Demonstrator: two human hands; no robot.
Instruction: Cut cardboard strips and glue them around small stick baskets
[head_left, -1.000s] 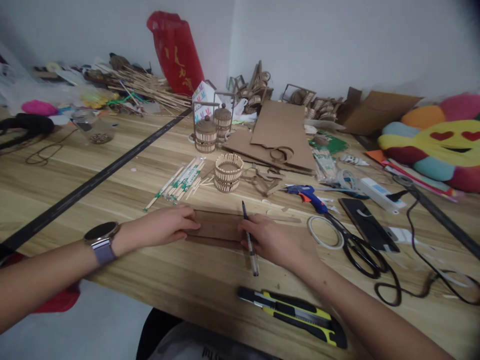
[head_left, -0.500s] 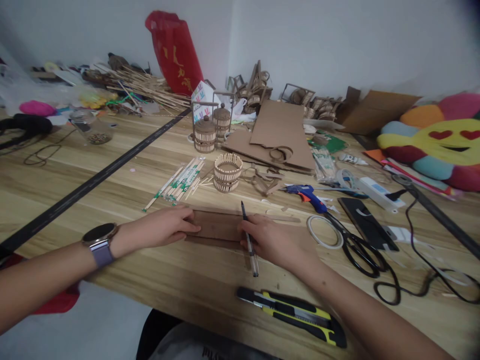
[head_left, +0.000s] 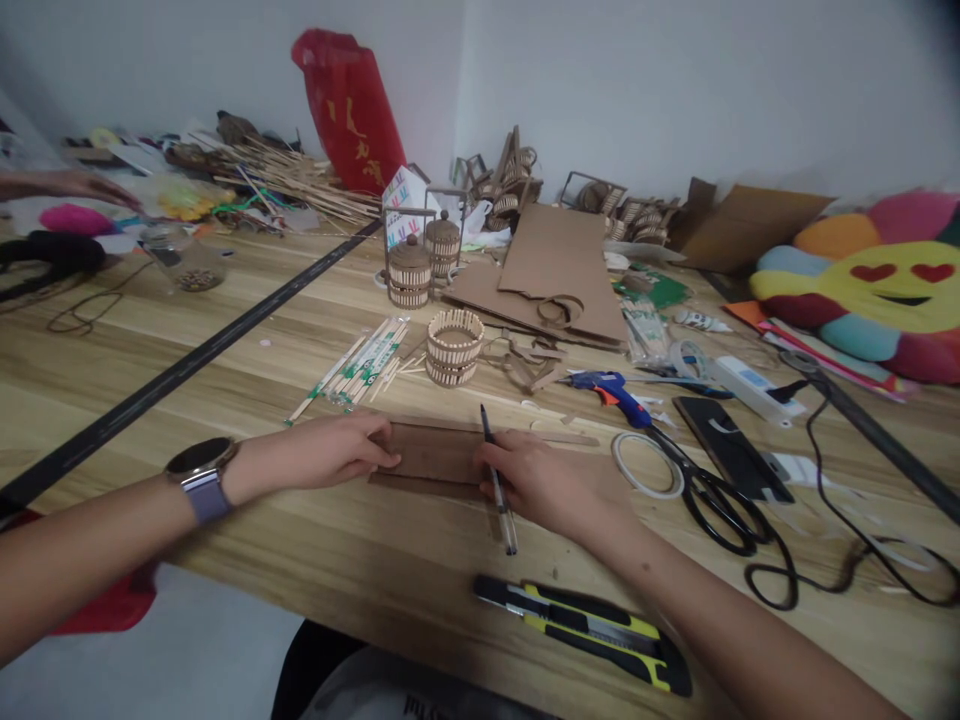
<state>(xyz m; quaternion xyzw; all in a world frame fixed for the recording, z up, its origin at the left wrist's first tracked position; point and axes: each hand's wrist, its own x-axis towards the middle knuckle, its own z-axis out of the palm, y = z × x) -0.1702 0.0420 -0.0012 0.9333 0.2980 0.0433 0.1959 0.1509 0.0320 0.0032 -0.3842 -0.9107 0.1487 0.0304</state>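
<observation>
A brown cardboard strip point(head_left: 436, 452) lies flat on the table in front of me, its long sides running left to right. My left hand point(head_left: 352, 448), with a watch on the wrist, grips the strip's left end, fingertips at the far side and thumb on top. At its right end, my right hand point(head_left: 521, 475) touches the cardboard and holds a pen point(head_left: 505, 515) between its fingers, cap end pointing away from me. Part of the strip is hidden under the right hand. A yellow and black utility knife point(head_left: 585, 630) rests nearer to me.
Beyond the strip stand a round basket of small sticks point(head_left: 454, 350) and packaged sticks point(head_left: 367, 360). To the right are a blue glue gun point(head_left: 611, 390), a tape roll point(head_left: 648, 465), black scissors point(head_left: 720, 500) and a phone point(head_left: 731, 448). Cardboard sheets point(head_left: 555, 250) lie farther back.
Another person's hand has come into view at the far left, above the pink item. My hands, the strip and the pen show almost no movement; the view has shifted slightly.
</observation>
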